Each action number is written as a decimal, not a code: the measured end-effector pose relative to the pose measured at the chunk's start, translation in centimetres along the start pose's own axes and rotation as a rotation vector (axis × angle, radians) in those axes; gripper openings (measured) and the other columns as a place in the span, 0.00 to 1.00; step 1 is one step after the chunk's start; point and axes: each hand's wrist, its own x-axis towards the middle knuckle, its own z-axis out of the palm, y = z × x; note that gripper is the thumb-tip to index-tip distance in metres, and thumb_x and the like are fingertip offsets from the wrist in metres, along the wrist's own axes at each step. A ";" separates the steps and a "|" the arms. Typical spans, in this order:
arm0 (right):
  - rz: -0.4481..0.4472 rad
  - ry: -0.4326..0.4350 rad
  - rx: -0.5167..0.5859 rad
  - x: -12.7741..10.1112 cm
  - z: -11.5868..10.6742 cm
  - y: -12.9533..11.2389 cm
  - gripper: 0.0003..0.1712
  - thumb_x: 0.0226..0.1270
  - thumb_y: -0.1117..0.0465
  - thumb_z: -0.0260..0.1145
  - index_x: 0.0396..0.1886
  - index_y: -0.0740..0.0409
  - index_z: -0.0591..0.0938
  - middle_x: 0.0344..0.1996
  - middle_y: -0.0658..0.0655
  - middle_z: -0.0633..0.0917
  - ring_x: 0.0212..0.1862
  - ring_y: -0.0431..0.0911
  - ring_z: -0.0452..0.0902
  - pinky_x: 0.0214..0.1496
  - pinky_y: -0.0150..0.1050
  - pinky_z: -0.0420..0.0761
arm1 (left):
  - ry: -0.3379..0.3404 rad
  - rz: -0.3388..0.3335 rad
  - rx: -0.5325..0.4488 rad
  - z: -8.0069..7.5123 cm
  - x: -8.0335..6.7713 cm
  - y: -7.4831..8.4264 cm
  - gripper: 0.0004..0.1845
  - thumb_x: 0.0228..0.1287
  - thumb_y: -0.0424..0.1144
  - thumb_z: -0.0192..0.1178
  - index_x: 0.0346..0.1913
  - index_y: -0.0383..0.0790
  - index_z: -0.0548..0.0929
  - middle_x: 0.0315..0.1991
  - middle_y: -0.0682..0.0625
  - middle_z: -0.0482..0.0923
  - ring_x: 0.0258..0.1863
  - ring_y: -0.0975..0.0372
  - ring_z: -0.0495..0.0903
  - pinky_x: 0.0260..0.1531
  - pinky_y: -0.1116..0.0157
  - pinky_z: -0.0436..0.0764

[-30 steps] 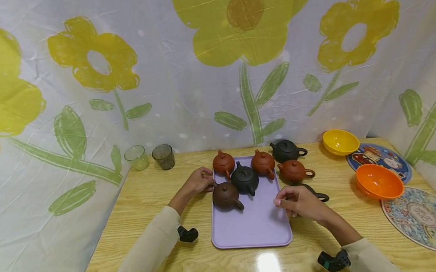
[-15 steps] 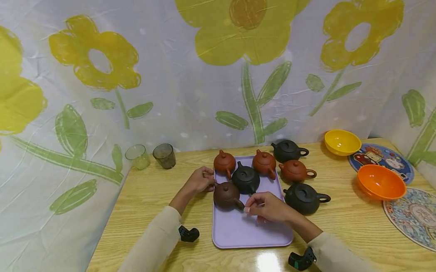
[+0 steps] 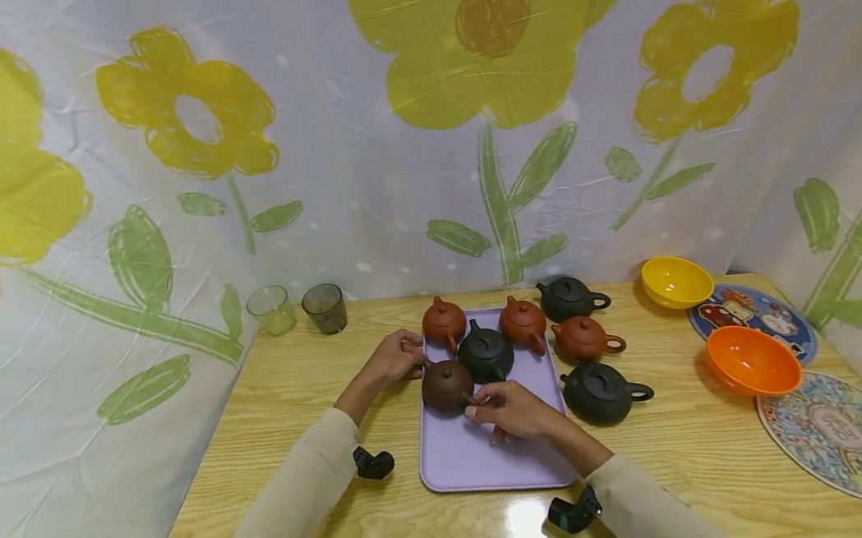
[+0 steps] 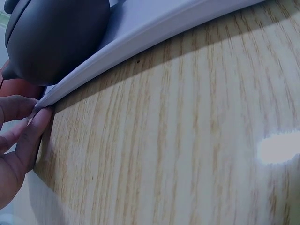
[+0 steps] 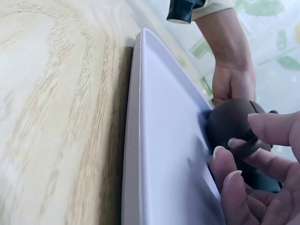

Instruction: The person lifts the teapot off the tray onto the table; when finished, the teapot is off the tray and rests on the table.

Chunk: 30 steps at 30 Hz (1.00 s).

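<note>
A dark brown teapot (image 3: 447,386) sits on the left side of the lilac tray (image 3: 461,467), its handle toward my right hand (image 3: 515,410). In the right wrist view, the thumb and a finger of the right hand (image 5: 262,187) pinch the handle of the brown teapot (image 5: 228,121). My left hand (image 3: 394,357) holds the tray's left rim. The left wrist view shows the left hand (image 4: 18,136) pinching that rim between thumb and fingers. Behind the brown teapot on the tray stand a black teapot (image 3: 485,354) and two reddish teapots (image 3: 444,322) (image 3: 521,323).
Right of the tray stand a black teapot (image 3: 566,298), a reddish teapot (image 3: 580,338) and another black teapot (image 3: 597,394). Farther right are a yellow bowl (image 3: 676,281), an orange bowl (image 3: 754,362) and two round mats (image 3: 841,433). Two glasses (image 3: 325,310) stand back left.
My right hand has moved left from beside the right-hand black teapot, across the tray, to the brown teapot's handle, which it now pinches. The left hand stays on the rim.
</note>
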 end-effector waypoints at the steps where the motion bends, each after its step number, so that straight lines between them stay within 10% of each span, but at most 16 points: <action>1: 0.000 0.002 -0.004 0.0 0.1 -0.1 0.13 0.69 0.53 0.68 0.40 0.61 0.84 0.25 0.54 0.80 0.17 0.41 0.76 0.19 0.32 0.71 | 0.000 0.001 0.001 0.0 0.0 0.0 0.19 0.65 0.23 0.58 0.58 0.27 0.72 0.44 0.39 0.77 0.32 0.60 0.79 0.32 0.65 0.87; 12: 0.050 0.049 0.052 0.1 1.0 -0.5 0.29 0.75 0.43 0.59 0.29 0.65 0.82 0.23 0.54 0.81 0.22 0.43 0.78 0.21 0.33 0.72 | 0.001 0.010 -0.011 0.0 -0.5 0.3 0.19 0.63 0.22 0.60 0.57 0.26 0.72 0.42 0.40 0.78 0.32 0.60 0.80 0.31 0.65 0.87; 30: 0.027 0.025 0.155 -1.9 -0.6 -0.6 0.23 0.72 0.52 0.65 0.30 0.71 0.82 0.24 0.53 0.81 0.26 0.43 0.80 0.26 0.32 0.76 | 0.003 -0.020 0.015 0.0 -0.5 0.4 0.19 0.64 0.24 0.61 0.57 0.29 0.73 0.44 0.40 0.78 0.35 0.59 0.81 0.33 0.64 0.87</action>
